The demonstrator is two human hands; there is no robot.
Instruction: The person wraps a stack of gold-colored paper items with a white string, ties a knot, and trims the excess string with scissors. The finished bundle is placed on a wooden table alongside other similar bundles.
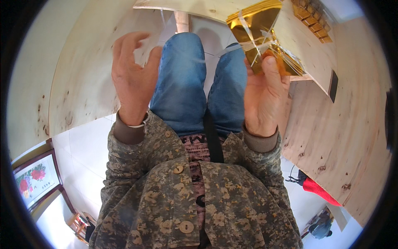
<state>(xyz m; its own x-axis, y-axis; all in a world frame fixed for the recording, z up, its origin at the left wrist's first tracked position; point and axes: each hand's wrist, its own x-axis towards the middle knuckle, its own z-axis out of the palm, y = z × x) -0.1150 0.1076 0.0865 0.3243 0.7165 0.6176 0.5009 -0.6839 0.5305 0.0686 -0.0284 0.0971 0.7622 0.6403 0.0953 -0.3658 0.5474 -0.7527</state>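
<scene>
My right hand (pixel 265 95) grips a bundle of shiny gold foil sheets (pixel 259 29) at its lower end, thumb on top. Clear plastic strapping (pixel 265 39) crosses the bundle and is gathered in a knot-like cluster at its middle. From there a thin see-through strip (pixel 195 61) trails leftward over my knees. My left hand (pixel 134 68) is raised on the other side, fingers curved and thumb apart, slightly blurred. I see nothing between its thumb and fingers; whether the strip's far end touches it cannot be made out.
Pale wooden boards (pixel 83 79) stand to the left, with another wooden surface (pixel 344 137) on the right. Several gold bundles (pixel 313 20) sit in a row at the far right. A red item (pixel 319 191) lies low right, and a framed flower picture (pixel 37 178) low left.
</scene>
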